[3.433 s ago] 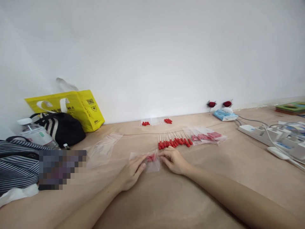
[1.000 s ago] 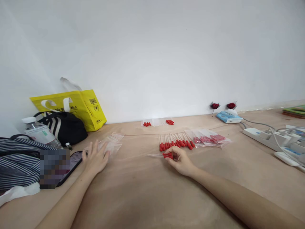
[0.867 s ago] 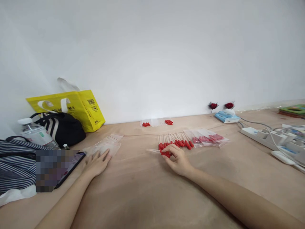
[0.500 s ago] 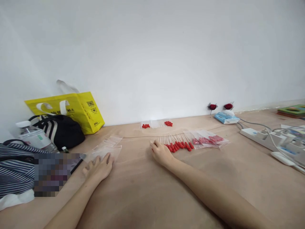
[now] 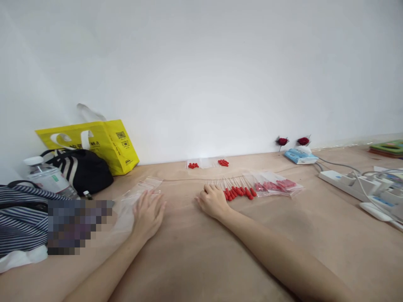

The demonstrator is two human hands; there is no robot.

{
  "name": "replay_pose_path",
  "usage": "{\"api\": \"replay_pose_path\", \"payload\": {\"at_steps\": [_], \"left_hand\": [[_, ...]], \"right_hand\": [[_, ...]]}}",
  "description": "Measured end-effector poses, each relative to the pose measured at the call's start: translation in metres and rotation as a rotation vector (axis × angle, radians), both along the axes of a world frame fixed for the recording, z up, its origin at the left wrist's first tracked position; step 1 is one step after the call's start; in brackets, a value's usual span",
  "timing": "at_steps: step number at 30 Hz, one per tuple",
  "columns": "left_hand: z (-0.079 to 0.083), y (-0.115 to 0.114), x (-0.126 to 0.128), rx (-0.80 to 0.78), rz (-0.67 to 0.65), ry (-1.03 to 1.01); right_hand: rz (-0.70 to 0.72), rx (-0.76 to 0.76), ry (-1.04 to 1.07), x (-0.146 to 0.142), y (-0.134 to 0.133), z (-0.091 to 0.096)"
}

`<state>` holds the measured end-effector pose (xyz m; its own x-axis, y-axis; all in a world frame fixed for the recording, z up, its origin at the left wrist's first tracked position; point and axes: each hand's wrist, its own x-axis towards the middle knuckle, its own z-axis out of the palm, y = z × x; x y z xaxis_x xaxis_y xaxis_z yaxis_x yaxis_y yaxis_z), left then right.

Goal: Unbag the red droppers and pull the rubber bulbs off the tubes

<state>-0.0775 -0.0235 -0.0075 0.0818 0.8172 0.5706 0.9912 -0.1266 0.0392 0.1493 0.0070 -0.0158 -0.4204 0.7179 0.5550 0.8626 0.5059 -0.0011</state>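
Note:
My left hand (image 5: 148, 214) lies open over clear zip bags (image 5: 127, 205) on the table, its fingers spread and slightly blurred. My right hand (image 5: 214, 202) rests on the table with curled fingers, at the left end of a row of thin pale sticks with red heads (image 5: 241, 191). Its fingertips are largely hidden, and anything between them cannot be made out. Right of the row lie clear bags with red-headed pieces inside (image 5: 273, 185). By the wall are more bagged red pieces (image 5: 223, 162) and a smaller red group (image 5: 193, 165).
On the left stand a yellow bag (image 5: 122, 147), a black bag (image 5: 91, 170), a water bottle (image 5: 50, 176) and striped cloth (image 5: 22, 222). To the right are a blue tissue pack (image 5: 300, 156), a power strip with cables (image 5: 340, 182) and two dark red flowers (image 5: 303, 141).
My left hand has moved right across the clear bags and its fingers have spread. My right hand stays by the row of sticks, shifted only slightly.

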Motion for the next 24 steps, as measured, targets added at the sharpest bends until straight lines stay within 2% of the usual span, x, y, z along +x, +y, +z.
{"api": "replay_pose_path", "payload": {"at_steps": [3,5,11,16,20,24], "left_hand": [[-0.006,-0.001,0.016,-0.106,-0.284,-0.06],[-0.008,-0.001,0.031,-0.187,-0.371,-0.096],[-0.008,0.007,0.074,-0.34,-0.385,-0.145],[-0.008,0.009,0.078,-0.401,-0.391,-0.153],[-0.006,0.006,0.072,-0.417,-0.393,-0.155],[-0.004,0.004,0.069,-0.422,-0.416,-0.163]], "right_hand": [[-0.001,0.149,0.071,0.019,-0.011,0.0],[-0.015,0.203,0.12,0.04,-0.018,-0.002],[-0.153,0.228,0.16,0.131,-0.027,-0.012],[-0.245,0.161,0.151,0.196,-0.021,-0.01],[-0.322,0.066,-0.013,0.217,-0.02,-0.008],[-0.413,0.089,-0.089,0.219,-0.02,-0.01]]}}
